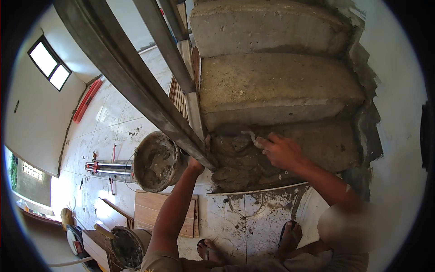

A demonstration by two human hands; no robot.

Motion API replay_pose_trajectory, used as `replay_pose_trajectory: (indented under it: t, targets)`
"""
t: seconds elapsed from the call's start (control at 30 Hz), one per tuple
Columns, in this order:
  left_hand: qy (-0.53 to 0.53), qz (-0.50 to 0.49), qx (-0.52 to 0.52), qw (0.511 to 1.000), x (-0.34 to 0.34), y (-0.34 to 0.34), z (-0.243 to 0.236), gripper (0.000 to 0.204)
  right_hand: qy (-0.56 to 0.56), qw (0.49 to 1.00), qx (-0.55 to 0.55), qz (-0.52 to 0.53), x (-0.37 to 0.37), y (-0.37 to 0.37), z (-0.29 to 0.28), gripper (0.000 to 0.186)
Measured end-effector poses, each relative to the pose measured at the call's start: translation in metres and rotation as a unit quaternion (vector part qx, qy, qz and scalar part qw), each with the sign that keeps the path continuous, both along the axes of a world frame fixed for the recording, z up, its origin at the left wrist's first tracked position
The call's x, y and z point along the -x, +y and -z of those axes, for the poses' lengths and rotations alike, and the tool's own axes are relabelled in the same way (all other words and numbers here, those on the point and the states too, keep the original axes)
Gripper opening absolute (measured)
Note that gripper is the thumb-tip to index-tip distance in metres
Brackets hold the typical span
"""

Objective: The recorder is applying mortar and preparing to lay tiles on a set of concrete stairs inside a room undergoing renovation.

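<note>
In my right hand is the handle of a trowel. My fingers are closed round it. Its blade reaches left into wet grey mortar on the lowest step, near the foot of the riser. My left hand is beside the left end of that step, at the lower end of a metal railing. The slanting rail covers the middle of this hand, and only some fingers show past it. Whether they grip anything is hidden. A bucket of mortar stands just left of my left hand.
Rough concrete steps climb ahead, beside a patched white wall. A second mortar bucket sits at lower left. Wood-look planks and a tool with metal rails lie on the splattered tile floor.
</note>
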State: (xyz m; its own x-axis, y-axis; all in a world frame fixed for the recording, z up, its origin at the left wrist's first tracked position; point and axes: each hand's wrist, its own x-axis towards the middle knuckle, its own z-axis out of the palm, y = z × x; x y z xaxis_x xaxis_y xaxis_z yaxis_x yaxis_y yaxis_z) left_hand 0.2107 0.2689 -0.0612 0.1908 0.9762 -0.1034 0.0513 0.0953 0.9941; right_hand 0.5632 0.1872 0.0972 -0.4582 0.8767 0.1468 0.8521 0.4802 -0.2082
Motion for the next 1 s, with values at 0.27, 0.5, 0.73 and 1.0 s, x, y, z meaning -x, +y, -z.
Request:
replay_pose_trajectory:
  t: [0.27,0.5,0.73,1.0]
  targets:
    - [-0.172,0.008,0.033,0.984,-0.005,-0.01,-0.02,0.06,-0.078,0.992,0.099,-0.023,0.029,0.029,-0.089,0.034]
    - [-0.252,0.004,0.05,0.966,-0.004,-0.013,-0.028,0.051,-0.11,0.964,0.24,-0.01,0.046,0.066,-0.077,0.031]
    - [-0.24,0.032,0.073,0.968,0.012,-0.018,-0.035,0.06,-0.074,0.958,0.276,-0.008,-0.021,0.014,-0.062,0.034]
    - [-0.212,-0.057,0.104,0.97,0.006,-0.032,-0.031,0.044,-0.073,0.972,0.204,0.093,-0.062,-0.053,-0.094,0.03]
